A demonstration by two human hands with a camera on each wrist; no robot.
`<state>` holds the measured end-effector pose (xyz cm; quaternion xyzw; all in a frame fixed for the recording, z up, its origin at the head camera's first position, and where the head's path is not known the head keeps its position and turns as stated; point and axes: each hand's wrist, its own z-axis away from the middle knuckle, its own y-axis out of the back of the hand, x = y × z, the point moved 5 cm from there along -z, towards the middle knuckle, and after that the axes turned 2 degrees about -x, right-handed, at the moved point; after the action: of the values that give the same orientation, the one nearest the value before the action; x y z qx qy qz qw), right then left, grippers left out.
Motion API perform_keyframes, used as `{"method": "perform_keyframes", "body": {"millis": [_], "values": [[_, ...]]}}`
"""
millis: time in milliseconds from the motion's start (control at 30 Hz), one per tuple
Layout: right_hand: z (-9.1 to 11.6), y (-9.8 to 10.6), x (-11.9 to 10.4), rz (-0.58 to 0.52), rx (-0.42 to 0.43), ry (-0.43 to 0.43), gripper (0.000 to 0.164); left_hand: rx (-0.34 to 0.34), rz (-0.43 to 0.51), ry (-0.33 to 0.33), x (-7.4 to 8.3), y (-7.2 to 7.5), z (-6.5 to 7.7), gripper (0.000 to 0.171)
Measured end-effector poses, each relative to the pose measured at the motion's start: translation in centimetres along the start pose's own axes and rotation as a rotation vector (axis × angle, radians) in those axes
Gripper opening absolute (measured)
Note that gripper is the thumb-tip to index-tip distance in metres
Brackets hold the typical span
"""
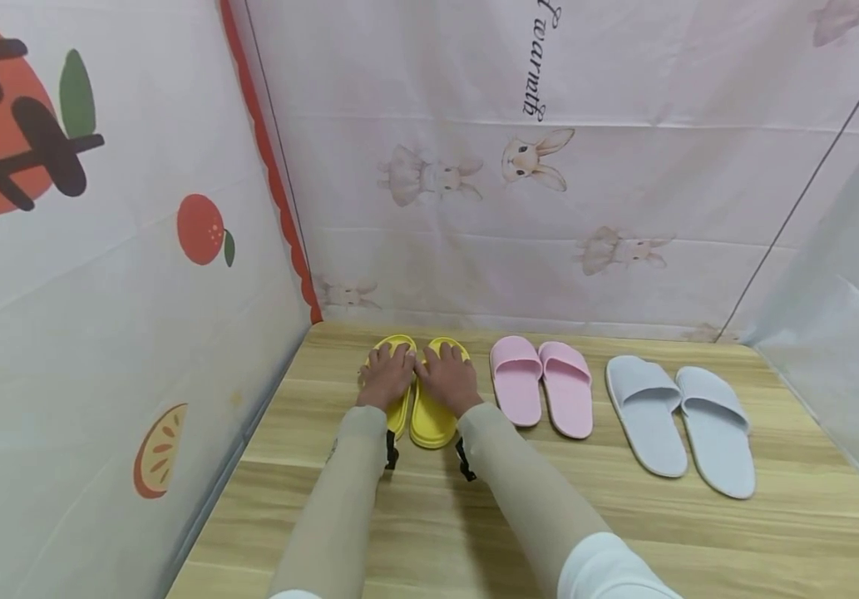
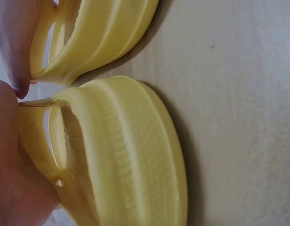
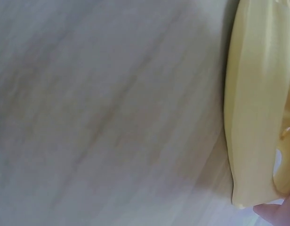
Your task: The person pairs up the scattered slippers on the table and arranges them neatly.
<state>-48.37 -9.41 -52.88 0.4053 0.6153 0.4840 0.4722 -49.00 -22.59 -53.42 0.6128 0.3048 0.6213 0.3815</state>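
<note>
A pair of yellow slippers stands side by side on the wooden floor, toes towards the back wall. My left hand (image 1: 386,376) lies over the front of the left yellow slipper (image 1: 399,413), holding it with fingers spread across the strap. On the right yellow slipper (image 1: 432,424), my right hand (image 1: 447,378) grips the strap area in the same way. The two thumbs come close together between the slippers. From the left wrist, the left slipper's heel (image 2: 140,155) is nearest. At the right wrist view's edge, a fingertip meets the right slipper's side (image 3: 258,94).
Pink slippers (image 1: 517,395) stand just right of the yellow pair, and grey-white slippers (image 1: 649,433) farther right, slightly angled. A printed sheet (image 1: 474,274) with rabbits hangs at the back. Another sheet (image 1: 100,333) with fruit prints borders the left; a pale one (image 1: 841,349) borders the right.
</note>
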Motion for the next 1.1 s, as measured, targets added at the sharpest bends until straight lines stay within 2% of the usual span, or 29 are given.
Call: {"method": "perform_keyframes", "body": {"millis": [400,700,900,1100], "values": [[-0.4,-0.3,-0.2,0.014,-0.034,0.004,0.058,-0.024,-0.039,0.015,-0.9,-0.4,-0.7,0.06],[-0.2,0.3,0.3,0.071,-0.032,0.023,0.055,-0.026,-0.044,0.006,-0.2,-0.5,-0.7,0.059],[-0.3,0.2,0.5,0.046,-0.037,0.012,0.056,-0.023,-0.059,0.022,-0.2,-0.5,-0.5,0.06],[-0.8,-0.2,1.0,0.016,-0.029,0.013,0.064,-0.027,-0.047,0.04,-0.2,-0.2,-0.5,0.063]]}}
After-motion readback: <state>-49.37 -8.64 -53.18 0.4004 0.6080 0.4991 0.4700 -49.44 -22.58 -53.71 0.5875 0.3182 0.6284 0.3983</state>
